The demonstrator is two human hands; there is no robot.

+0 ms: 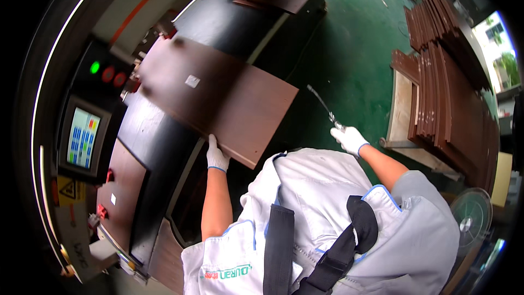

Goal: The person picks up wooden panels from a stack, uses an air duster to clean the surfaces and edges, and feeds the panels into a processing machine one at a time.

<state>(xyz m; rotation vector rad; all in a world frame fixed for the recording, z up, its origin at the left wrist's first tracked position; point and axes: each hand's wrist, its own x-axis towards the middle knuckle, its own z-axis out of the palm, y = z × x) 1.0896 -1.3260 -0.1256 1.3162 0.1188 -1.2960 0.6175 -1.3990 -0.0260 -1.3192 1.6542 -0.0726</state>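
The left hand point(217, 155), in a white knit glove, grips the near edge of a flat, rectangular, dark brown wood-grain panel point(218, 95), which lies tilted over the black machine bed point(158, 142). The right hand point(349, 138), also gloved, is closed around a thin metal rod point(322, 104) held out over the green floor point(355, 49). Similar brown panels point(447, 87) stand stacked on edge to the right.

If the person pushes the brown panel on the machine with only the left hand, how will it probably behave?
The panel looks flat and unbent though part overhangs the black machine top, so it is probably stiff. Its smooth face suggests it slides easily. The gloved left hand touches only one edge, so a push there may turn it.
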